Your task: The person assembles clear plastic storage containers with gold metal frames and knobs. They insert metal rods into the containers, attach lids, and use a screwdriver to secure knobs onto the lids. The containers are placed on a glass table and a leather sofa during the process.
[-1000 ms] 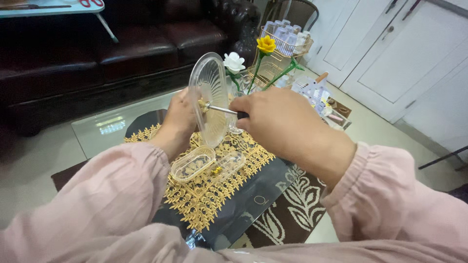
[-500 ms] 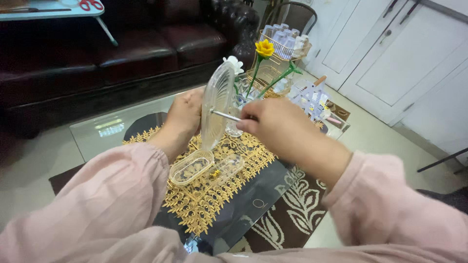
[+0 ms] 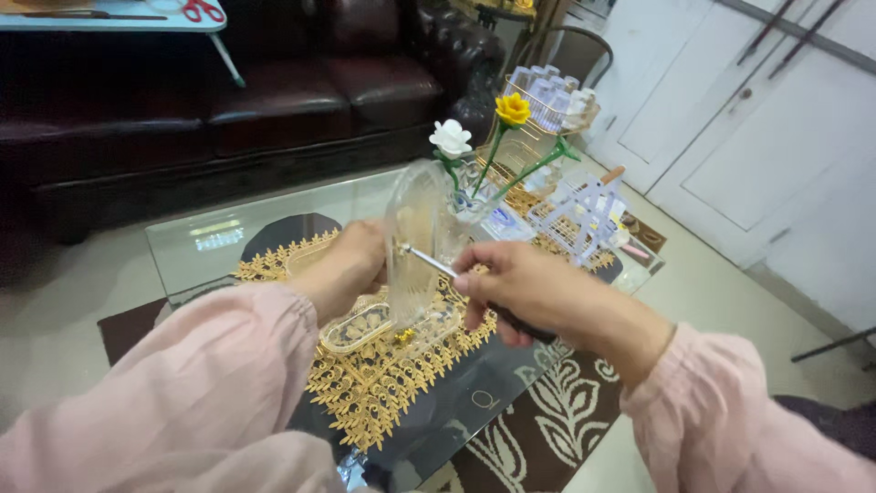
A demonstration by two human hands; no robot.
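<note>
My left hand holds a clear oval plastic lid upright on its edge over a gold lace mat. My right hand grips a screwdriver with a dark handle; its metal tip touches the middle of the lid. Under the lid sit clear plastic trays with small brown pieces inside. Both arms wear pink sleeves.
All of this rests on a glass coffee table. Behind the lid stand a white flower and a yellow flower. A wire basket of bottles sits further back. A dark leather sofa lies beyond.
My right hand has drawn back to the right and lower, with the screwdriver tip still at the lid. The lid has turned more edge-on to me.
</note>
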